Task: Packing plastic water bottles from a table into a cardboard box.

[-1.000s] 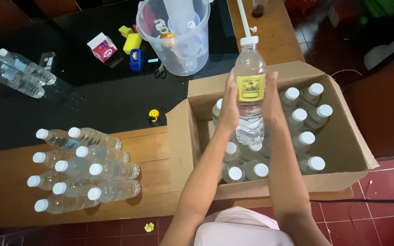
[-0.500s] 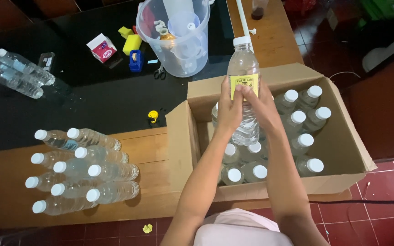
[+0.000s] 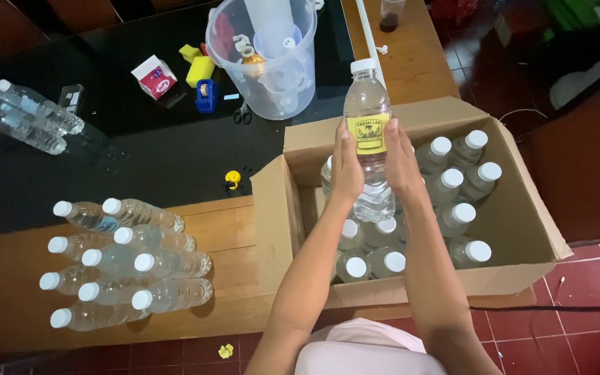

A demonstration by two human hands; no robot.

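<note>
Both hands hold one clear water bottle (image 3: 367, 111) upright above the open cardboard box (image 3: 522, 208). The bottle has a white cap and a yellow label. My left hand (image 3: 347, 170) presses its left side and my right hand (image 3: 398, 161) its right side, thumbs on the label. Inside the box stand several capped bottles (image 3: 463, 212), upright, filling its right and near parts. Part of the held bottle's base is hidden behind my hands.
Several unlabelled bottles (image 3: 123, 267) lie stacked on the wooden bench (image 3: 223, 236) at left. More bottles (image 3: 22, 114) lie on the black table (image 3: 140, 153), with a clear plastic bucket (image 3: 272, 62), a small red-white carton (image 3: 154, 76), yellow blocks and scissors. Red tile floor lies to the right.
The held bottle has shifted slightly left and back, and my thumbs now press over its yellow label. The box and stacked bottles have not moved.
</note>
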